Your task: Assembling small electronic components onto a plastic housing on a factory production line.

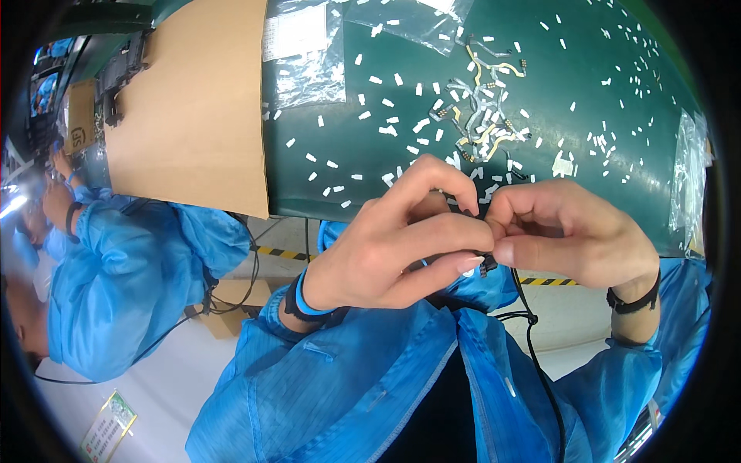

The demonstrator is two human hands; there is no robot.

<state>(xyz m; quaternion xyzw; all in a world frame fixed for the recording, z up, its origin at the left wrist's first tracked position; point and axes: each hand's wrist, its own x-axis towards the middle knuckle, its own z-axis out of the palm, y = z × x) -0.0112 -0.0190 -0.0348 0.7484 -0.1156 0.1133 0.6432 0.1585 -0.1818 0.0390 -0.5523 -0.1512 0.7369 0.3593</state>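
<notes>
My left hand (386,251) and my right hand (579,235) meet just off the table's near edge, fingertips touching. A small black piece (488,265), which looks like a cable connector, shows between my left thumb and fingers. My right thumb and forefinger pinch together right beside it; whatever they grip is hidden by the fingers. Beyond my hands lies a loose heap of short grey and yellow wire harnesses (482,116) with dark connector ends. Many small white pieces (388,130) are scattered over the green tabletop (309,197).
A large cardboard sheet (189,108) covers the table's left part. Clear plastic bags (309,77) lie beside it, and another bag (685,174) is at the right edge. A person in a blue smock (139,278) works at my left. A black cord (532,339) hangs by my right forearm.
</notes>
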